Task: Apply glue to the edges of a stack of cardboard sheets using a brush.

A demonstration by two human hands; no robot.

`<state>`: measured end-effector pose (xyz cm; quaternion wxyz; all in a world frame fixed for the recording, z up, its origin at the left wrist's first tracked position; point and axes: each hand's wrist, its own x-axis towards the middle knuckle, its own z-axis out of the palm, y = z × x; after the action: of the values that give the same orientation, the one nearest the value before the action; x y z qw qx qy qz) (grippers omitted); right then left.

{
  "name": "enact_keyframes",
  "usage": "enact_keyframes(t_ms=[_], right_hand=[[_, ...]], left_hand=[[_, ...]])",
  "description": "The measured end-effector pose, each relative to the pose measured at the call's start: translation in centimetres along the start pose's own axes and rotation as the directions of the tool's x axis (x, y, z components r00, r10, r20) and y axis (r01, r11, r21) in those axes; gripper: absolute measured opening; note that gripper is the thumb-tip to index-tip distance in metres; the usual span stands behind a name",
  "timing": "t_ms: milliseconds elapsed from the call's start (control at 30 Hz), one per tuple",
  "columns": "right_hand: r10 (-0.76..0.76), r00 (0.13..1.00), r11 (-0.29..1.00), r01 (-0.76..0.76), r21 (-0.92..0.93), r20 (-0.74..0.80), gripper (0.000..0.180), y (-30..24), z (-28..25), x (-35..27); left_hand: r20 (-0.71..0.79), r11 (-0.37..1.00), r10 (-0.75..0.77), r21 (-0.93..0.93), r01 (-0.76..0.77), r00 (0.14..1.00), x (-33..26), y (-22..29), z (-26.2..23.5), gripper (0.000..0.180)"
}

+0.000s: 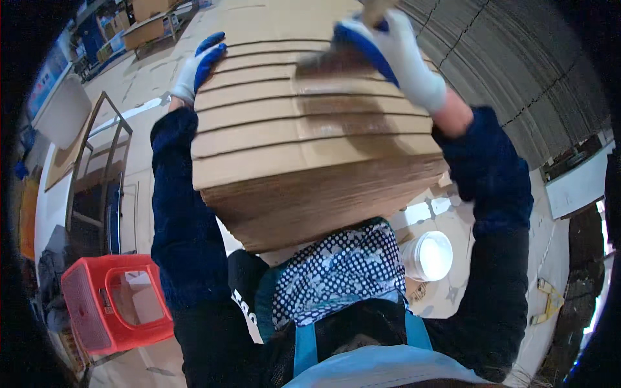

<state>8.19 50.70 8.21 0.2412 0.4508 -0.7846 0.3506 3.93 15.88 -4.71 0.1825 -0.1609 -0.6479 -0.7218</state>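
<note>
Fingers of the right hand (401,55) are wrapped round a brush (330,64), which I see over the far part of the cardboard stack (259,145); those of the left hand (194,72) lie extended, released, against the stack's far left edge. Stepped sheet edges cross its top. Left of the stack, a red stool (100,284) stands on the floor (145,362); nearer and right, a white bucket (430,255). Both arms reach around the stack, right wrist raised. Blur hides from me whether the bristles touch.
</note>
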Motion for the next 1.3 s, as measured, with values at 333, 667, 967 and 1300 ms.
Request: enact_keyframes(t_ms=[333,667,967,1300], right_hand=[[0.006,0.990,0.999,-0.013,0.047,0.142,0.026,-5.4,0.7,-7.7],[0.030,0.997,1.000,-0.030,0.006,-0.065,0.032,4.1,-1.7,-3.2],[0.393,0.904,0.849,-0.426,0.312,0.167,0.039,2.6,-3.8,-3.5],[0.127,0.983,0.952,-0.160,-0.263,-0.136,0.040,14.7,0.3,4.9]], left_hand=[[0.066,0.987,0.087,0.131,-0.095,0.994,0.0,-0.5,-1.1,0.040],[0.071,0.998,0.058,0.023,-0.059,0.996,1.0,-1.2,-0.7,0.040],[0.014,0.995,0.055,0.083,-0.056,0.998,-1.3,0.5,-0.3,0.039],[0.036,0.987,0.069,0.141,-0.073,0.997,-0.8,-0.3,0.2,0.040]])
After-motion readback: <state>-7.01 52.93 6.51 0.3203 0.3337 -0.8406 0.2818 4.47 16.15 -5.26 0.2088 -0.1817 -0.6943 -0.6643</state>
